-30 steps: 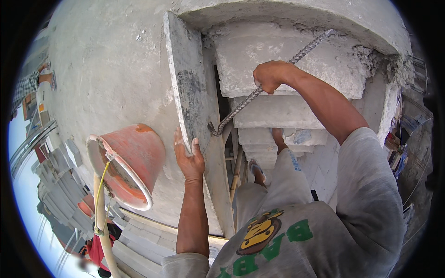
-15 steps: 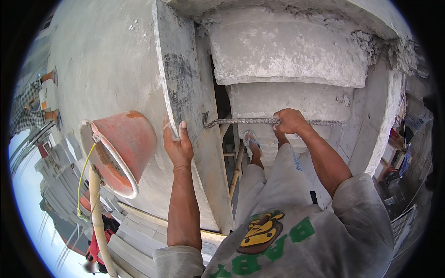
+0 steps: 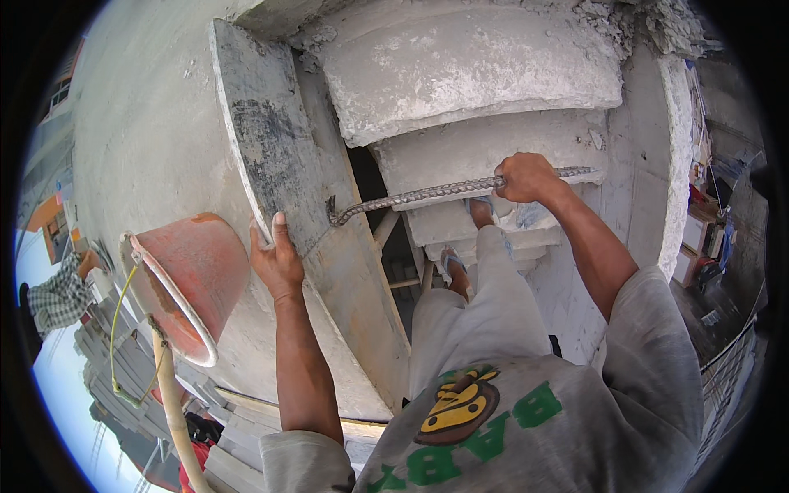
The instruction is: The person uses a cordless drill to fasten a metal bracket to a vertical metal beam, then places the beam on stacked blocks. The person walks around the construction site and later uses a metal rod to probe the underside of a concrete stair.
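Note:
My right hand (image 3: 528, 177) is closed around a crowbar (image 3: 419, 194) of ribbed steel, near its straight end. The bar spans the stairwell roughly level, its straight end slightly higher in the picture. Its bent, hooked tip lies by the face of a cement-smeared board (image 3: 275, 131) on the left side of the stairs. My left hand (image 3: 277, 258) grips the edge of that board, thumb on the near face and fingers partly hidden beyond it. My sandalled feet (image 3: 454, 264) are on the rough concrete steps (image 3: 485, 152) below.
A worn red bucket (image 3: 197, 267) with a yellow cord lies tilted on the concrete at left, beside a bamboo pole (image 3: 170, 403). A dark gap (image 3: 366, 177) opens between board and steps. Another person in checked clothing (image 3: 62, 292) is at far left. Clutter (image 3: 703, 246) lies at right.
The view has shifted, so the board and bucket sit further left. The crowbar has tilted, its straight end now higher in the picture. One foot is further up the steps. Both hands keep their grip.

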Tool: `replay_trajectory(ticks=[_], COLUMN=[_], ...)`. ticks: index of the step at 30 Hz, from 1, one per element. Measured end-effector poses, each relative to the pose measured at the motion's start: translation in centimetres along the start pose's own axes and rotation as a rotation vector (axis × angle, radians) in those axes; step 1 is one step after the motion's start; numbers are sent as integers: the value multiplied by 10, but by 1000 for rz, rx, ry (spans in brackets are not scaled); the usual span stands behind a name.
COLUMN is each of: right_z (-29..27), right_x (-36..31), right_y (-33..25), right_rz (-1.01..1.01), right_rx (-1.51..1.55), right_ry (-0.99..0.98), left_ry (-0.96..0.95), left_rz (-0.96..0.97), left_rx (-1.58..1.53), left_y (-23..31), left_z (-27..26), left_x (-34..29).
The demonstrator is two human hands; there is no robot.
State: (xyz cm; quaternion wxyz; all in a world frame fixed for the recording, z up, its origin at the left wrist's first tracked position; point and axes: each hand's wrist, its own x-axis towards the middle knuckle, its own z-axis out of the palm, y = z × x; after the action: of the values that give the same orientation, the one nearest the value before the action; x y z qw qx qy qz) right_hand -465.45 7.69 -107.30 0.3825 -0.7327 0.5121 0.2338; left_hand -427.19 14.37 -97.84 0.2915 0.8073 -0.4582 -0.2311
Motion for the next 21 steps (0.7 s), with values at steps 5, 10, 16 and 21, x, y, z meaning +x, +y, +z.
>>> replay_trajectory(ticks=[5,10,16,21], right_z=[20,51,164,253], right_x=[-12,-17,-71,-145], right_y=[-4,-10,-32,-103], right_rz=[45,42,97,53], right_rx=[2,-37,156,367], right_ry=[171,374,558,599], left_ry=[4,106,68,148], left_rz=[51,225,249,262], left_rx=[-83,24,11,184], left_y=[-2,-19,-36,-31], left_z=[2,1,-3,-5], left_x=[-4,-1,10,0])
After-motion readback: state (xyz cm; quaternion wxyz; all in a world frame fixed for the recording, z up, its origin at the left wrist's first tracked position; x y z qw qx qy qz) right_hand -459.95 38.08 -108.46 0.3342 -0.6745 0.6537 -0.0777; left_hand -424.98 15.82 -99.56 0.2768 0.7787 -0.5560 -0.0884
